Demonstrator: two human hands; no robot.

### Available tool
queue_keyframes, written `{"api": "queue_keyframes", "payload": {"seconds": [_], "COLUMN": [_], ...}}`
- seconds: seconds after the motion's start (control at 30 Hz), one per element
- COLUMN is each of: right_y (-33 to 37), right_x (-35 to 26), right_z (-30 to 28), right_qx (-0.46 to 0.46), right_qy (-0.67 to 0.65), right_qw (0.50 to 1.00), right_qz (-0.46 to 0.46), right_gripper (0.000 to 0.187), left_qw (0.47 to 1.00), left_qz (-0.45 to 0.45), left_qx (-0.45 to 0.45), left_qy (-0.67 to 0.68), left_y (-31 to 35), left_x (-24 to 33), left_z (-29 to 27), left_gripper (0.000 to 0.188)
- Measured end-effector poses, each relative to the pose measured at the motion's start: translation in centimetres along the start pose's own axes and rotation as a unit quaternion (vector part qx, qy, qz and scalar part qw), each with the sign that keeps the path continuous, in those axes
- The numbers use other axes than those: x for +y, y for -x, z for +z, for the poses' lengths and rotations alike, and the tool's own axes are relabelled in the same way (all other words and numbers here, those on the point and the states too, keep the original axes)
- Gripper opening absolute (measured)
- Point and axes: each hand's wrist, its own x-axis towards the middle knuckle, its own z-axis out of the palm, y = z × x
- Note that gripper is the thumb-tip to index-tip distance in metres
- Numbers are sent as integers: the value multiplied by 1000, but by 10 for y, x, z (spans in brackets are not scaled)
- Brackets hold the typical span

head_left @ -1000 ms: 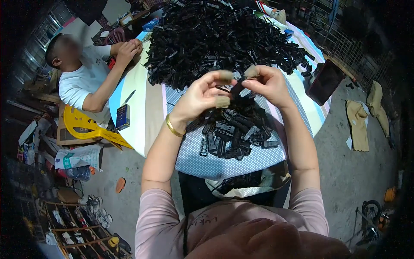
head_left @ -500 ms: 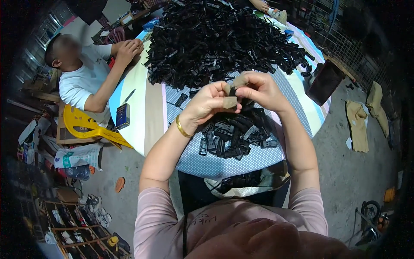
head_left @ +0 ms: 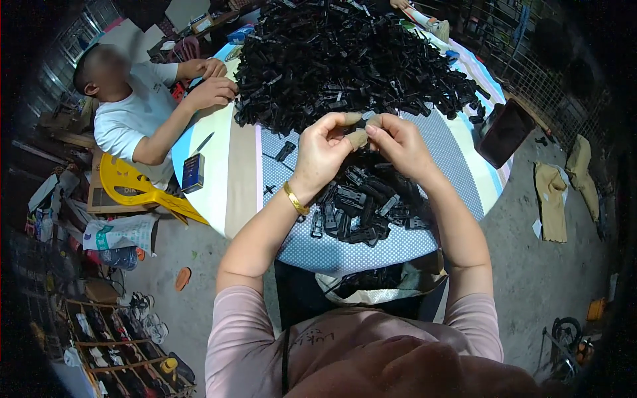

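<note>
My left hand [head_left: 322, 151] and my right hand [head_left: 403, 147] meet over the table, fingertips pinched together on a small black plastic part [head_left: 361, 124]. Most of that part is hidden by the fingers. Tan coverings wrap some fingertips, and a gold bangle circles my left wrist. Just below the hands lies a small heap of black plastic pieces [head_left: 352, 205], boxy and clip-like. Beyond them rises a far larger mound of similar black pieces [head_left: 332, 66]. A single black piece [head_left: 285, 152] lies left of my left hand.
A striped cloth covers the round table [head_left: 225, 179]. On it are a dark blue box [head_left: 193, 174], a pen-like item [head_left: 205, 142] and, at right, a dark tray-like object [head_left: 505, 132]. A co-worker [head_left: 136, 109] sits at left. A white sack [head_left: 371, 292] with black pieces is at my lap.
My hands have shifted slightly upward, still together at the small part, and the left hand has turned. The co-worker's hands have moved apart, one reaching closer to the large mound.
</note>
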Motion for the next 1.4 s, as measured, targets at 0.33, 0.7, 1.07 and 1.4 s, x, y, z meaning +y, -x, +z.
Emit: {"api": "queue_keyframes", "payload": {"seconds": [0.33,0.7,1.07,1.4], "right_y": [-1,-27,-42,-47], "right_x": [3,63,89,102], "right_z": [-3,-59,-18,-20], "right_qx": [-64,162,93,115], "right_qy": [-55,179,475,465], "right_qw": [991,970,875,877], "right_qz": [103,-16,20,45], "right_gripper": [23,17,21,14], "left_qw": [951,983,946,958], "left_qz": [191,-13,108,50], "left_qx": [68,-169,-226,-223], "left_qy": [-232,-65,-208,-175], "left_y": [0,6,9,9], "left_x": [-12,1,-3,-7], "left_z": [5,8,6,8], "left_gripper": [12,19,23,21]}}
